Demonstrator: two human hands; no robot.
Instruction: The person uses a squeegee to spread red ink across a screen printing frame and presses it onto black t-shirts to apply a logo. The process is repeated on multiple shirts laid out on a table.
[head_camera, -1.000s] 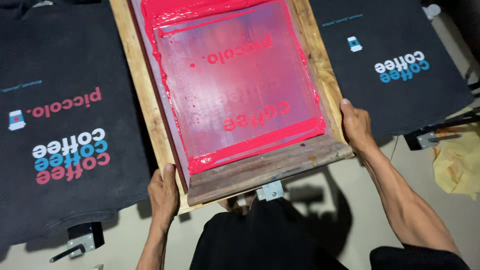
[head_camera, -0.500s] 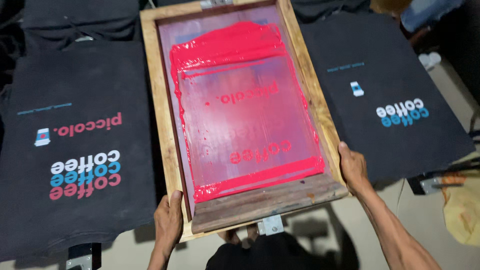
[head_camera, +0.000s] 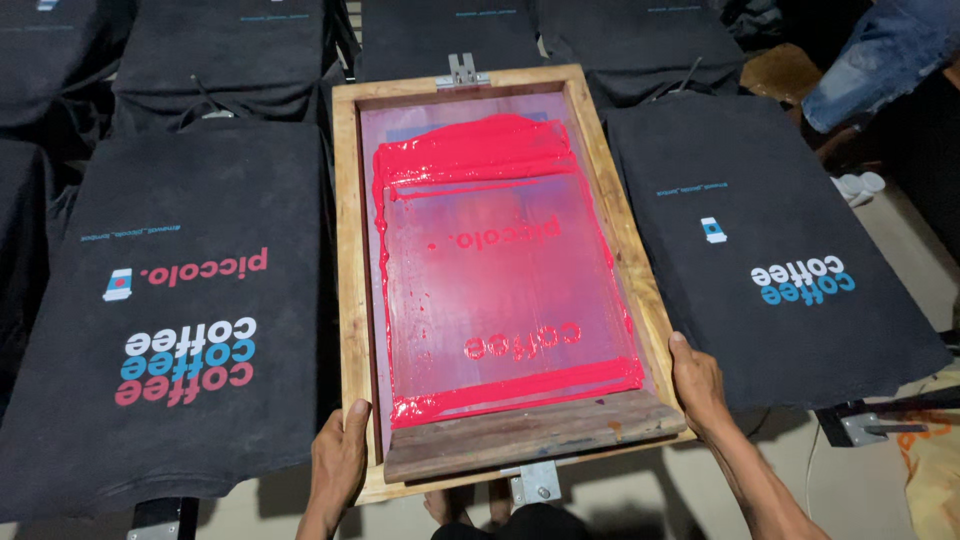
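A wooden-framed printing screen (head_camera: 348, 250) lies in the middle, its mesh smeared with bright red ink (head_camera: 480, 155). A wooden squeegee (head_camera: 530, 435) rests across the near end of the frame. My left hand (head_camera: 338, 462) grips the frame's near left corner. My right hand (head_camera: 697, 385) grips its near right corner. A black shirt (head_camera: 190, 300) with white, blue and red lettering lies on the platen to the left. Another black shirt (head_camera: 760, 240), printed in white and blue, lies to the right.
More black shirts (head_camera: 240, 50) on platens fill the far side. A metal clamp (head_camera: 460, 70) holds the frame's far end, and a bracket (head_camera: 538, 485) sits under its near end. A person's blue-jeaned leg (head_camera: 880, 50) stands at the top right. My feet (head_camera: 460, 505) show below.
The view has tilted and drawn back, so the whole frame and the far shirts now show. Both hands keep their hold on the frame's near corners.
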